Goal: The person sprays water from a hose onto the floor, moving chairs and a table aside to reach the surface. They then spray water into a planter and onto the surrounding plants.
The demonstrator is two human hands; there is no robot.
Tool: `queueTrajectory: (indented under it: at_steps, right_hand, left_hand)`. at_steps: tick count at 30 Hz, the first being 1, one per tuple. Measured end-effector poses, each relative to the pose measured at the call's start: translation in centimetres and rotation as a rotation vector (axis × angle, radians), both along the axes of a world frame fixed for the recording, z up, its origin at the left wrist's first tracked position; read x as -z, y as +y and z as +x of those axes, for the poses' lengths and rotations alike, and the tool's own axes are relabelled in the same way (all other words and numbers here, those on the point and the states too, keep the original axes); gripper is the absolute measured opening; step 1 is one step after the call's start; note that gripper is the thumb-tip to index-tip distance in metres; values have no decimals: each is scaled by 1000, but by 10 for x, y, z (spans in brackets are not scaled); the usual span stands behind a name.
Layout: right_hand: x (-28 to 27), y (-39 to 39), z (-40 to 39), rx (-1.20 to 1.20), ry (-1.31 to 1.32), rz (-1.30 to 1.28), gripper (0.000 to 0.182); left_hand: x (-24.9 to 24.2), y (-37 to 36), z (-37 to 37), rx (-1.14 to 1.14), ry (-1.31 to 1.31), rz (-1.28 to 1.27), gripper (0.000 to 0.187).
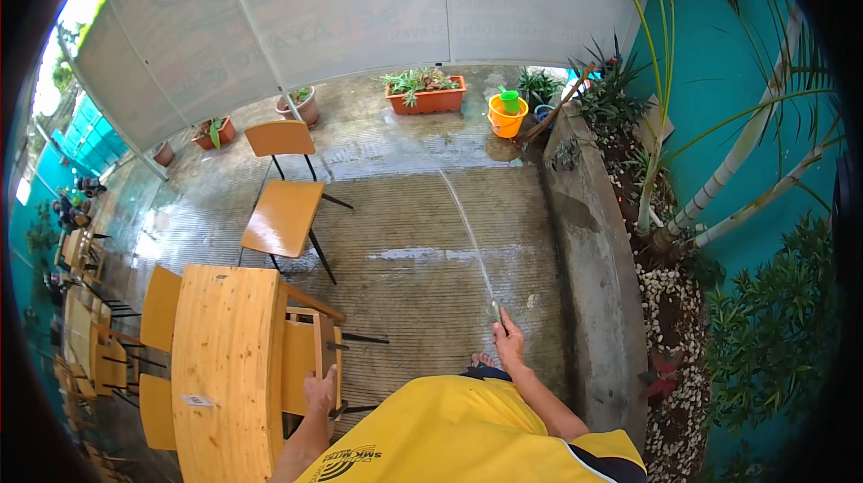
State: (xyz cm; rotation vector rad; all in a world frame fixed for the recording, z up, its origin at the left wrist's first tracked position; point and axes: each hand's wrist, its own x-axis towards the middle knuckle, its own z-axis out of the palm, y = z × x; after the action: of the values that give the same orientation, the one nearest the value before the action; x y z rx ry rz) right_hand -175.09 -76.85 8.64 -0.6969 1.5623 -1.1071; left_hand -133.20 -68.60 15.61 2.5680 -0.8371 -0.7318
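My right hand [509,339] is closed around a hose end [494,310], and a thin stream of water [467,224] arcs from it onto the wet, ribbed concrete floor [404,222]. Down at the left, my left hand [321,388] grips the upper edge of a wooden chair's backrest [324,345]. That chair stands beside the long wooden table [225,348], with its seat partly hidden. Another wooden chair [281,218] stands on the floor beyond the table.
An orange bucket [506,118] with a green dipper [510,101] and a rectangular planter [426,100] stand near the white banner [360,16]. A concrete curb [598,303] borders the plants at right. More chairs [158,411] line the table's left side.
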Motion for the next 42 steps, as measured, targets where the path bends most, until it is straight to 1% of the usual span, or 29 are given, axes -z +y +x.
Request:
queueTrajectory:
  at_steps: [3, 5, 9, 11, 15, 18, 20, 24, 26, 27, 29, 33, 35, 39, 41, 42]
  right_hand:
    - [-3, 2, 0, 2, 27, 2, 51]
    - [2, 1, 1, -15, 72, -41, 50]
    - [-3, 0, 1, 21, 54, -49, 49]
    - [-10, 1, -1, 69, 16, 12, 51]
    - [4, 0, -3, 86, 67, 3, 51]
    - [22, -2, -6, 152, 111, -34, 51]
    - [33, -3, -8, 166, 227, -111, 50]
    - [35, -3, -11, 154, 269, -73, 50]
    - [46, -4, -12, 176, 286, -126, 51]
    - [52, -4, -13, 177, 285, -125, 51]
    - [58, -5, -15, 138, 391, -79, 51]
    - [58, -5, -13, 176, 336, -36, 51]
    - [47, -4, -12, 243, 358, -51, 50]
    - [47, -5, -11, 247, 389, -67, 49]
    - [65, -5, -14, 225, 405, -114, 50]
    - [69, -4, -14, 227, 406, -113, 50]
  left_hand:
    - [9, 2, 6, 33, 42, -41, 63]
    - [-15, -2, -10, -2, 29, -34, 63]
    - [-2, -1, -2, 13, 22, -44, 63]
    - [-5, -1, -5, 4, -32, -20, 62]
    - [5, 1, 3, 28, 44, -44, 61]
    - [-4, -1, -5, -8, -24, -20, 61]
    - [-2, 0, -3, -3, -1, -25, 61]
    - [-10, -3, -7, 2, 1, 0, 62]
    - [-20, -4, -13, -2, -7, 11, 61]
    - [-18, -4, -11, 0, -8, 11, 61]
    - [-11, -4, -8, -5, -33, 28, 60]
    - [-8, -3, -6, 0, -34, 18, 60]
    - [-9, -2, -5, 8, 52, -24, 61]
    - [10, 2, 7, 31, 84, -74, 62]
    - [9, 0, 5, 22, -50, 17, 61]
    - [12, 0, 7, 24, -49, 17, 61]
